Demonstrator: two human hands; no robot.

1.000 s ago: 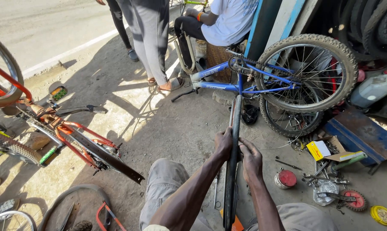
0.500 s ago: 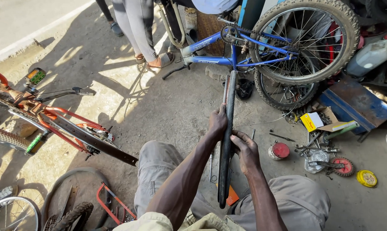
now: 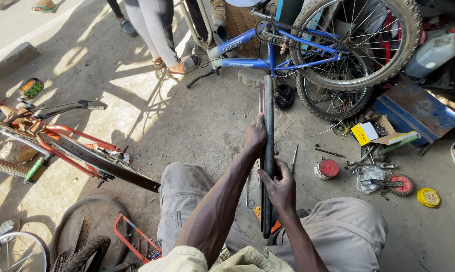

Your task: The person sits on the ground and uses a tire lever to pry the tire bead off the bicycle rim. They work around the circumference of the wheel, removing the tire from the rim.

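Far and right of centre, a blue metal bicycle frame lies upside down on the grey concrete floor, its knobbly-tyred spoked wheel raised against the clutter behind. At the left a red metal bicycle frame lies on its side. Two people's legs stand at the far edge.

In the near centre a thin black rubber bicycle tyre stands edge-on between the seated person's knees, running from near the lap out towards the blue frame. The left hand is wrapped round it higher up, fingers closed on the rubber; the right hand clasps it lower down, its grip closed on the tyre too.

The step in hand looks like working along the tyre, feeling or pressing it; a next move would call for shifting one hand while the other steadies.

To the right lie small tools, a red round tin and a yellow lid.
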